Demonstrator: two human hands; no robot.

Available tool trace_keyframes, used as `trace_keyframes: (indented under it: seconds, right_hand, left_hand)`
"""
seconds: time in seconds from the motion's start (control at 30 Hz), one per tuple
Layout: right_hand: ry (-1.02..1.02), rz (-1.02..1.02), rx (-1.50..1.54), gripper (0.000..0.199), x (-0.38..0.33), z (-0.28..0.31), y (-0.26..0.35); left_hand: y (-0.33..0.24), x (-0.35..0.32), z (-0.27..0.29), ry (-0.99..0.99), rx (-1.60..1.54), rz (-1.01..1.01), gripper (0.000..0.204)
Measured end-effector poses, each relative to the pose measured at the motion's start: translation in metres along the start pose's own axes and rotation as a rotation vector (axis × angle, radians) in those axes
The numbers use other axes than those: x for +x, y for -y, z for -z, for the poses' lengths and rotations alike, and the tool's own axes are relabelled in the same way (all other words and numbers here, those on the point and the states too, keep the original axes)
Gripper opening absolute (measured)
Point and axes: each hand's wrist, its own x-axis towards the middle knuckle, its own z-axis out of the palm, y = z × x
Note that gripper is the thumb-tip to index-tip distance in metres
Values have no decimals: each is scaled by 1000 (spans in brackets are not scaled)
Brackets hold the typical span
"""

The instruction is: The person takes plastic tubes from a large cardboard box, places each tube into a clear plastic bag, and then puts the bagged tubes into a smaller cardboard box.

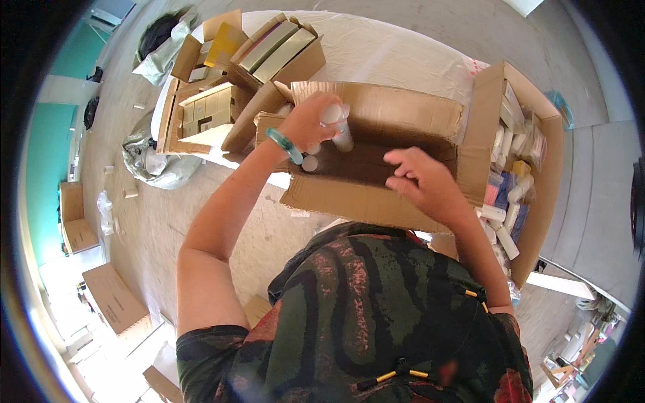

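An opened cardboard box (376, 195) stands right in front of me with its flaps folded out. My left hand (310, 122), with a green bangle on the wrist, is closed around a whitish translucent cylinder (343, 138) over the left part of the box. Whether it is a bottle or a tube I cannot tell. Below this hand, a round white end of another cylinder (310, 163) shows inside the box. My right hand (422, 183) hovers above the box's right side, somewhat blurred. Its index finger and thumb are apart, and nothing shows between them.
On the right, a long carton (547, 195) holds many small white boxes and packets. Cartons with flat green-edged boxes (279, 50) and small brown boxes (208, 111) sit at the back left of the white-covered table (383, 47). Plastic sacks (158, 158) lie on the floor.
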Motion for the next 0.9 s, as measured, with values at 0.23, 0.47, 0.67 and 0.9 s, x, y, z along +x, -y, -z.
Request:
trace_keyframes:
  seconds: [0.23,0.47,0.67,0.9]
  right_hand:
    - [180,153,-268,55,-20,-28,-13]
    - [203,129,-250,61,-25,-40,-26]
    - [196,94,-220,61,-29,-45,-28]
    - [137,137,-210,60,-33,-49,-33]
  left_hand:
    - [13,-10,-21,63,383,-14,40]
    - [30,-14,-38,251,780,74,24]
    - [46,-9,-65,352,856,131,17]
    - [66,6,-92,513,865,287,19]
